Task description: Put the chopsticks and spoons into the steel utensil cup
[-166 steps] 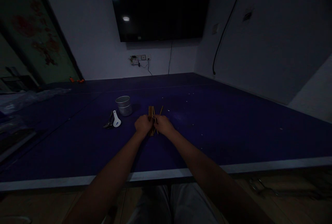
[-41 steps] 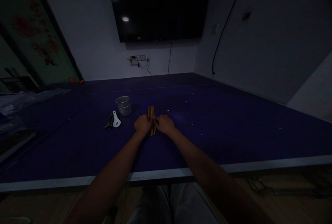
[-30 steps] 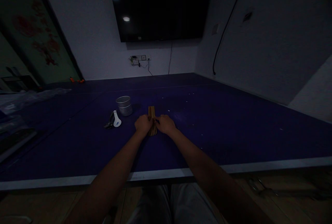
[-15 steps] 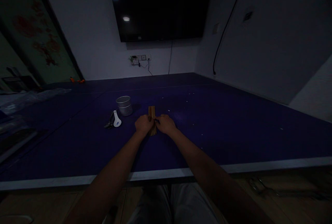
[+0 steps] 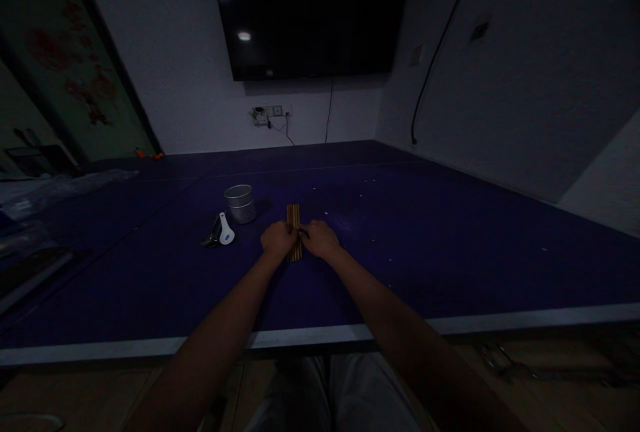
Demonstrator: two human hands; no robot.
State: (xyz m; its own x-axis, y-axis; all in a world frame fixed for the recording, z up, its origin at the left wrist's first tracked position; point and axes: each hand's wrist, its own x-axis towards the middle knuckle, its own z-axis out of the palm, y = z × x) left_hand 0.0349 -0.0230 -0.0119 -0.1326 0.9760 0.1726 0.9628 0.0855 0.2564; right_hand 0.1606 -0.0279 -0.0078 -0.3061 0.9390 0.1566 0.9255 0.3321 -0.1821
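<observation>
Several wooden chopsticks (image 5: 293, 214) lie side by side in a flat bundle on the blue table, pointing away from me. My left hand (image 5: 279, 239) closes on the bundle from the left, fingers curled. From the right, my right hand (image 5: 320, 239) holds it as well, and the two thumbs come together over the middle of the sticks. The hands cover that middle part; both ends show. To the left stands a grey metal cup (image 5: 241, 205) with an open top. In front of it lies a white spoon (image 5: 227, 230) beside some dark metal utensils (image 5: 214, 232), which are hard to make out.
The blue tabletop (image 5: 450, 252) has a pale front edge (image 5: 315, 336) and small white specks on it. Clear plastic wrapping (image 5: 65, 185) and a dark flat object (image 5: 33, 275) lie at the left. A television (image 5: 315, 12) hangs on the wall above the sockets (image 5: 273, 112).
</observation>
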